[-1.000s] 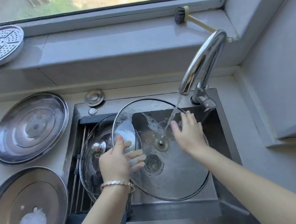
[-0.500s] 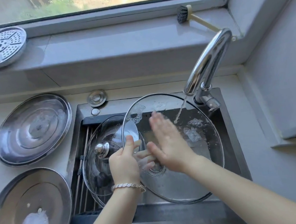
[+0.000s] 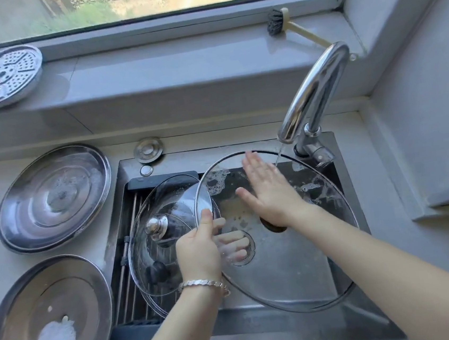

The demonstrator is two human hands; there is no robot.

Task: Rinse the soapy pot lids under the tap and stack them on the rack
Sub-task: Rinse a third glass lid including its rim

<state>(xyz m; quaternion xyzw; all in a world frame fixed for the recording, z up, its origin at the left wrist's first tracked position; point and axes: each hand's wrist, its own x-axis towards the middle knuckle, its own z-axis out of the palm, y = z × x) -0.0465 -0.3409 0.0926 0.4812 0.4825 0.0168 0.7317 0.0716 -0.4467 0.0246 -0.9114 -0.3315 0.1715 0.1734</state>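
A large glass lid (image 3: 293,279) with soap foam near its top is tilted over the sink. My left hand (image 3: 200,251) grips its left rim, thumb on top and fingers showing through the glass. My right hand (image 3: 268,190) lies flat on the lid's upper face with straight fingers, just left of the thin water stream from the tap (image 3: 315,94). A smaller glass lid (image 3: 166,231) with a metal knob rests on the roll-up rack (image 3: 129,263) over the sink's left part; another lid lies under it.
Two steel lids lie on the counter at left: the far lid (image 3: 54,198), and the near lid (image 3: 48,321) with foam on it. A perforated steamer plate (image 3: 3,75) and a brush (image 3: 277,21) sit on the window sill. A sink plug (image 3: 148,149) lies behind the sink.
My right hand has slid from the lid's middle up towards its top rim, close to the water stream. My left hand keeps the same grip on the rim.
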